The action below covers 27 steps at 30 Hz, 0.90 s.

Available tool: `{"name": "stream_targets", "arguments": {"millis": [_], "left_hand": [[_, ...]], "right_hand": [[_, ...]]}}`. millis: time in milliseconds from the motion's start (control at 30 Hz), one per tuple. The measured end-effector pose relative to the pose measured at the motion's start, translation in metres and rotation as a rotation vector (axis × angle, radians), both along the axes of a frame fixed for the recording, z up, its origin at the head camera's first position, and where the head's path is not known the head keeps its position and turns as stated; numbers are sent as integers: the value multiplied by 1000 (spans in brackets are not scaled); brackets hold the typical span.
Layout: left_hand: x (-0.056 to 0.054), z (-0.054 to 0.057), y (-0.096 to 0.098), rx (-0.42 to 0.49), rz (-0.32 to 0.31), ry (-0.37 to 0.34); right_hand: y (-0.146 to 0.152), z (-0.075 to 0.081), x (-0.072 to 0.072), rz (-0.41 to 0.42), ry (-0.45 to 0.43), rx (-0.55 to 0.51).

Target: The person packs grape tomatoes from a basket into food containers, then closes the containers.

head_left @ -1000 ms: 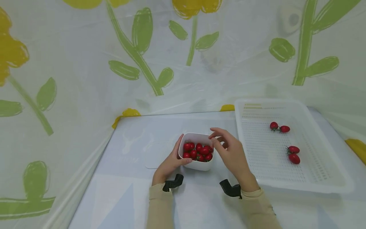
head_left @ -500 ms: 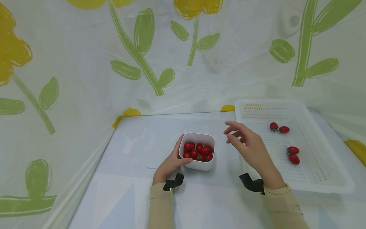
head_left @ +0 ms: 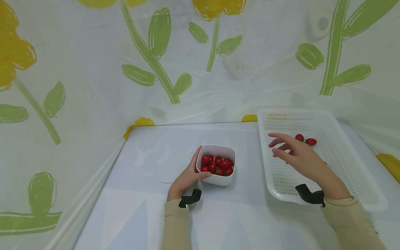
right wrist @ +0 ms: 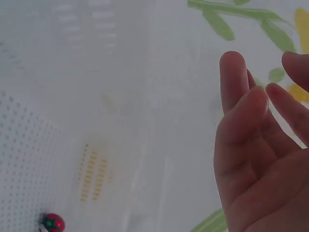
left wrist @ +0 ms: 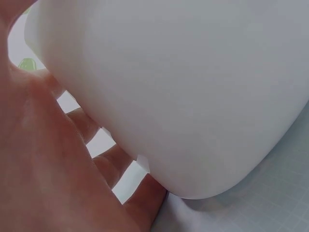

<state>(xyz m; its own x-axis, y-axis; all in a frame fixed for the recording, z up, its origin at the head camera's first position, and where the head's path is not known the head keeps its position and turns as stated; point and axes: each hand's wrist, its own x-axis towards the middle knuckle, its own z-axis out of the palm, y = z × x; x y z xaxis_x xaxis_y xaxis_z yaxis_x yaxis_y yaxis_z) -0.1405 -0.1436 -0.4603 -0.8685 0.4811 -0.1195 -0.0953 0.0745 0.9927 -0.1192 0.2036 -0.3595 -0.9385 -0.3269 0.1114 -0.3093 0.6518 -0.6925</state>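
A small white square box with several red cherry tomatoes in it stands on the table. My left hand grips the box at its left side, thumb over the near rim; the left wrist view shows the fingers against the white box wall. Above the left part of a white perforated basket hovers my right hand, fingers loosely bent, nothing held. Behind it in the basket lies a pair of cherry tomatoes. The nearer tomatoes are almost wholly hidden under the hand.
A thin clear sheet lies left of the box on the pale table. At the back hangs a white curtain with yellow flowers and green leaves. The basket's raised rim stands right of the box.
My right hand has moved right, from the rim of the box to over the basket. The left hand and the box have stayed in place.
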Motion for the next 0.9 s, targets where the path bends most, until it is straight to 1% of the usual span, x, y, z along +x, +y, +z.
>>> {"name": "stream_targets", "arguments": {"millis": [67, 167, 333, 400, 533, 633, 767, 833, 900], "left_hand": [[2, 5, 1, -2, -6, 4], [3, 7, 1, -9, -8, 2], [3, 7, 1, -16, -4, -5], [3, 6, 1, -15, -4, 0], [2, 4, 1, -15, -5, 0], [0, 0, 1, -12, 0, -3], [-4, -12, 0, -13, 15, 2], [-6, -18, -1, -17, 23, 8], [-7, -22, -1, -19, 30, 15]], "right_hand": [[10, 0, -1, -8, -21, 12], [26, 0, -4, -22, -68, 27], [54, -4, -10, -12, -175, 46], [66, -6, -12, 3, -216, 48], [87, -10, -17, -19, -290, 72], [102, -15, -20, -46, -356, 92], [117, -23, -25, -48, -451, 93], [122, -28, -29, -44, -501, 106], [126, -33, -32, -48, -559, 132]]}}
